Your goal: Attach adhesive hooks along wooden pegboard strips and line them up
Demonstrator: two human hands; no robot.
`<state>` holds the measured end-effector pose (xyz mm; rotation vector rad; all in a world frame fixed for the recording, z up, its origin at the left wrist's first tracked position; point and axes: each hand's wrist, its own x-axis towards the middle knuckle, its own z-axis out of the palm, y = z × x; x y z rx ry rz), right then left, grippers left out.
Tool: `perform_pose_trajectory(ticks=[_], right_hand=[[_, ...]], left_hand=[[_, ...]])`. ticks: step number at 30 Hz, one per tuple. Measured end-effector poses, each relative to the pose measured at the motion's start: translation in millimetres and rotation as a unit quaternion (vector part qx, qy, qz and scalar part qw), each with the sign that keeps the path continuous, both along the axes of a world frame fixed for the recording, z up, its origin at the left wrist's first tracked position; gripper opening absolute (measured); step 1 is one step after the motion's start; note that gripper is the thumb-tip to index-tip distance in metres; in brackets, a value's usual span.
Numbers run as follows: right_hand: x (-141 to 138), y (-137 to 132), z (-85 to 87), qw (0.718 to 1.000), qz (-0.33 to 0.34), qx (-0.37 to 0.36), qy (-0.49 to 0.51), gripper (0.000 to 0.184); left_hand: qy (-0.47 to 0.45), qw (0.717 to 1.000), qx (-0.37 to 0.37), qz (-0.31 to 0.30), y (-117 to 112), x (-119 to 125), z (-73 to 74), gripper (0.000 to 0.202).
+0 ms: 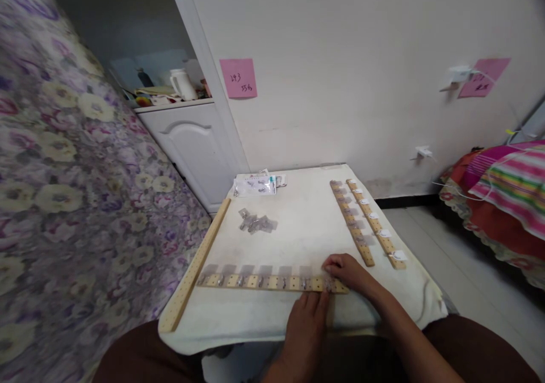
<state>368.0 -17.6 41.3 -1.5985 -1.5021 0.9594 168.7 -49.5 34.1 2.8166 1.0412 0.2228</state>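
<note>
One clear card (328, 283), just right of lower centre, seems pinched by my right hand (348, 272); my left hand (305, 318), I can't tell. Bumping the perforated wooden strip (315, 285) could skew it.

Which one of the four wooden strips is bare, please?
The left strip: nothing sits on it, while the front strip and two right-hand strips carry small items.
</note>
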Motion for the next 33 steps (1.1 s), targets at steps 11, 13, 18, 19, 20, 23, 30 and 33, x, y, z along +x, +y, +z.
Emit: perform_pose_trajectory(ticks=[11,13,18,19,20,23,30,33], right_hand=[[1.1,-6.6,4.5,0.997,0.032,-0.042,0.050,0.024],[0.8,-7.0,5.5,0.997,0.032,-0.051,0.054,0.027],[0.9,-6.7,5.8,0.997,0.030,-0.049,0.043,0.029],[1.1,-6.7,5.4,0.998,0.028,-0.048,0.039,0.029],[1.4,-6.6,4.9,0.998,0.027,-0.047,0.036,0.029],[2.1,-6.7,3.2,0.998,0.025,-0.049,0.032,0.029],[1.1,-7.6,5.2,0.999,0.022,-0.042,0.024,0.028],[1.2,-8.1,6.6,0.998,0.029,-0.045,0.026,0.029]], left_hand=[[0.004,1.000,-0.001,-0.003,0.2,-1.1,-1.0,0.058],[0.003,1.000,0.012,-0.005,0.5,-1.3,-3.0,0.057],[0.002,0.999,0.035,-0.030,3.2,-2.4,-3.4,0.053],[0.003,0.999,0.034,-0.035,3.8,-2.6,-2.4,0.053],[0.004,0.999,0.032,-0.040,4.2,-2.8,-1.4,0.053],[0.011,0.999,0.030,-0.042,4.5,-2.9,0.8,0.053],[0.026,0.999,0.029,-0.037,2.1,-2.2,-1.6,0.056],[0.025,0.999,0.031,-0.037,1.8,-1.7,-1.7,0.058]])
